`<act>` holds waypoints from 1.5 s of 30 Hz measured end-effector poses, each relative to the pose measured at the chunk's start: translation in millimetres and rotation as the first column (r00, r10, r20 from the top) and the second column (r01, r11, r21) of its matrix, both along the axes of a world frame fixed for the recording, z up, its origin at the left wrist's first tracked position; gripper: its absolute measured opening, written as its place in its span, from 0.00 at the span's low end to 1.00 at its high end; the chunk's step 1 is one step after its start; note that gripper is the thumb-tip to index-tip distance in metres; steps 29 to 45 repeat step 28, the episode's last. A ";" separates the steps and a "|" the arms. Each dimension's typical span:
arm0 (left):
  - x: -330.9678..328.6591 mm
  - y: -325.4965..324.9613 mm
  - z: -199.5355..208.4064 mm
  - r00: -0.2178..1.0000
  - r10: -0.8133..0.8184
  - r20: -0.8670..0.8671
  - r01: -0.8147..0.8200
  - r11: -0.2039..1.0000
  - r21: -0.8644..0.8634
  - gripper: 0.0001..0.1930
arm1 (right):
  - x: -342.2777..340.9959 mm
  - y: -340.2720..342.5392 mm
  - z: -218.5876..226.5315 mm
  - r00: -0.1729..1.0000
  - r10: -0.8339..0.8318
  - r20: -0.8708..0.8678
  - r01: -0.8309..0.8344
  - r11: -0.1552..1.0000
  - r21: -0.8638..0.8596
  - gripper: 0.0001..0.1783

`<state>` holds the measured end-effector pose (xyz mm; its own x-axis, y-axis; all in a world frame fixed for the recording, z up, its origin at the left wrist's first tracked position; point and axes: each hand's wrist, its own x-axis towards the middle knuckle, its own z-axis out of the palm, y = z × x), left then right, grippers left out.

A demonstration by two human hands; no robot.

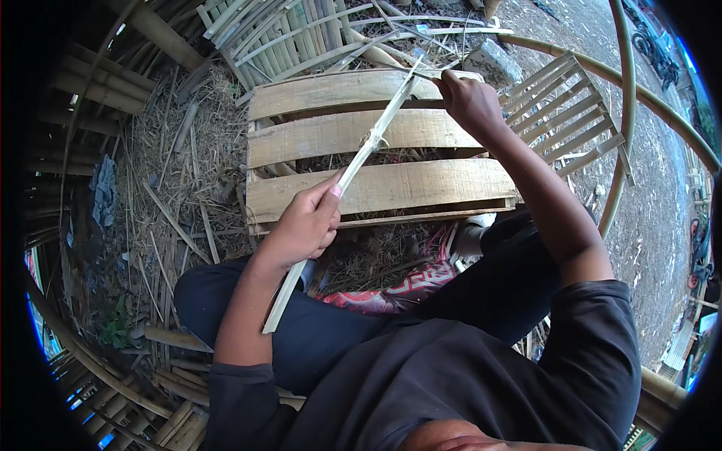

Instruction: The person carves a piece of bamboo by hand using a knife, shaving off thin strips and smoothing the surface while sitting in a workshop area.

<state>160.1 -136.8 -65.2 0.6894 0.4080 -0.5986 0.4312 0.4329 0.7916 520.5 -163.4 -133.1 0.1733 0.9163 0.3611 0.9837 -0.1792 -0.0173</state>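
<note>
My left hand (307, 224) is closed around a long split bamboo strip (374, 143) with a node partway along it. The strip slants from above my thigh up and away to the right, over a low slatted wooden crate (376, 188). At its far end my right hand (470, 101) is closed on a knife (426, 76), whose thin dark blade lies against the strip. My fingers hide the knife's handle.
Bamboo slat panels lie beyond the crate, one at the far left (289, 37) and a rack (564, 113) at the right. A grey block (492, 62) sits behind the crate. Shavings and offcuts (177, 180) cover the ground at left; bent bamboo poles (626, 90) arch at right.
</note>
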 end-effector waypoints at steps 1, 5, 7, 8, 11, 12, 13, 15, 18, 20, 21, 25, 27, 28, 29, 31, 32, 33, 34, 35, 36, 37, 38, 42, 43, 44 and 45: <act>-1.3 0.0 1.6 1.000 0.001 0.000 -0.001 1.000 0.001 0.25 | -1.6 -0.7 2.2 1.000 0.001 0.000 -0.001 1.000 0.001 0.18; -6.5 0.8 7.4 1.000 -0.004 0.008 0.003 0.999 0.050 0.25 | -3.5 -3.0 15.7 0.966 0.066 0.249 -0.129 0.961 0.246 0.17; -7.3 0.4 9.9 1.000 -0.003 0.008 0.003 0.998 0.056 0.25 | -4.4 -2.9 17.5 0.944 0.130 0.302 -0.226 0.923 0.310 0.17; -6.7 -0.8 11.6 1.000 0.001 0.012 -0.002 0.998 0.062 0.26 | -5.5 -2.7 15.6 0.961 0.129 0.246 -0.214 0.909 0.358 0.15; -8.5 -0.5 11.4 0.999 0.003 0.046 -0.007 0.997 0.080 0.25 | -17.0 0.1 18.0 0.998 0.054 -0.017 -0.046 0.945 0.323 0.14; -9.3 -0.1 10.3 0.997 -0.003 0.075 -0.004 0.996 0.091 0.25 | -21.0 1.1 19.8 0.976 -0.048 -0.212 0.093 0.974 0.207 0.15; -9.0 -0.6 8.5 0.997 0.000 0.076 -0.007 0.996 0.091 0.25 | -24.2 6.3 22.4 0.941 0.029 -0.336 0.068 0.960 0.273 0.19; -6.5 -2.5 4.2 0.997 -0.015 0.076 0.003 0.988 0.157 0.25 | -22.4 4.4 32.9 0.718 -0.089 -0.690 0.153 0.988 0.032 0.22; -4.7 -3.7 4.2 0.998 -0.030 0.056 0.019 0.982 0.186 0.24 | -17.4 3.8 37.6 0.418 -0.301 -0.857 0.112 0.953 -0.280 0.29; -4.1 -5.1 -1.8 0.998 -0.046 0.050 0.033 0.970 0.240 0.24 | -14.0 3.9 39.3 0.260 -0.446 -0.856 0.085 0.894 -0.440 0.28; -3.7 -5.6 -4.0 0.997 -0.060 0.042 0.045 0.955 0.294 0.24 | -13.3 3.4 39.0 0.173 -0.449 -0.877 0.053 0.893 -0.447 0.28; -2.1 -5.5 -5.8 0.995 -0.085 0.048 0.069 0.958 0.280 0.24 | -40.9 -2.9 41.8 0.326 -0.456 -0.828 -0.095 0.856 -0.508 0.27; -1.8 -6.2 -7.1 0.995 -0.067 0.069 0.048 0.967 0.250 0.24 | -38.0 -3.5 36.2 0.295 -0.478 -0.828 -0.116 0.842 -0.527 0.26; -1.9 -6.3 -7.3 0.996 -0.052 0.077 0.036 0.979 0.201 0.25 | -33.6 -1.4 36.6 0.321 -0.481 -0.816 -0.098 0.840 -0.534 0.25; -1.9 -6.3 -7.3 0.996 -0.052 0.077 0.036 0.979 0.201 0.25 | -33.6 -1.4 36.6 0.321 -0.481 -0.816 -0.098 0.840 -0.534 0.25; -1.9 -6.3 -7.3 0.996 -0.052 0.077 0.036 0.979 0.201 0.25 | -33.6 -1.4 36.6 0.321 -0.481 -0.816 -0.098 0.840 -0.534 0.25; -1.9 -6.3 -7.3 0.996 -0.052 0.077 0.036 0.979 0.201 0.25 | -33.6 -1.4 36.6 0.321 -0.481 -0.816 -0.098 0.840 -0.534 0.25; -1.9 -6.3 -7.3 0.996 -0.052 0.077 0.036 0.979 0.201 0.25 | -33.6 -1.4 36.6 0.321 -0.481 -0.816 -0.098 0.840 -0.534 0.25; -1.9 -6.3 -7.3 0.996 -0.052 0.077 0.036 0.979 0.201 0.25 | -33.6 -1.4 36.6 0.321 -0.481 -0.816 -0.098 0.840 -0.534 0.25; -1.9 -6.3 -7.3 0.996 -0.052 0.077 0.036 0.979 0.201 0.25 | -33.6 -1.4 36.6 0.321 -0.481 -0.816 -0.098 0.840 -0.534 0.25; -1.9 -6.3 -7.3 0.996 -0.052 0.077 0.036 0.979 0.201 0.25 | -33.6 -1.4 36.6 0.321 -0.481 -0.816 -0.098 0.840 -0.534 0.25; -1.9 -6.3 -7.3 0.996 -0.052 0.077 0.036 0.979 0.201 0.25 | -33.6 -1.4 36.6 0.321 -0.481 -0.816 -0.098 0.840 -0.534 0.25; -1.9 -6.3 -7.3 0.996 -0.052 0.077 0.036 0.979 0.201 0.25 | -33.6 -1.4 36.6 0.321 -0.481 -0.816 -0.098 0.840 -0.534 0.25; -1.9 -6.3 -7.3 0.996 -0.052 0.077 0.036 0.979 0.201 0.25 | -33.6 -1.4 36.6 0.321 -0.481 -0.816 -0.098 0.840 -0.534 0.25; -1.9 -6.3 -7.3 0.996 -0.052 0.077 0.036 0.979 0.201 0.25 | -33.6 -1.4 36.6 0.321 -0.481 -0.816 -0.098 0.840 -0.534 0.25; -1.9 -6.3 -7.3 0.996 -0.052 0.077 0.036 0.979 0.201 0.25 | -33.6 -1.4 36.6 0.321 -0.481 -0.816 -0.098 0.840 -0.534 0.25; -1.9 -6.3 -7.3 0.996 -0.052 0.077 0.036 0.979 0.201 0.25 | -33.6 -1.4 36.6 0.321 -0.481 -0.816 -0.098 0.840 -0.534 0.25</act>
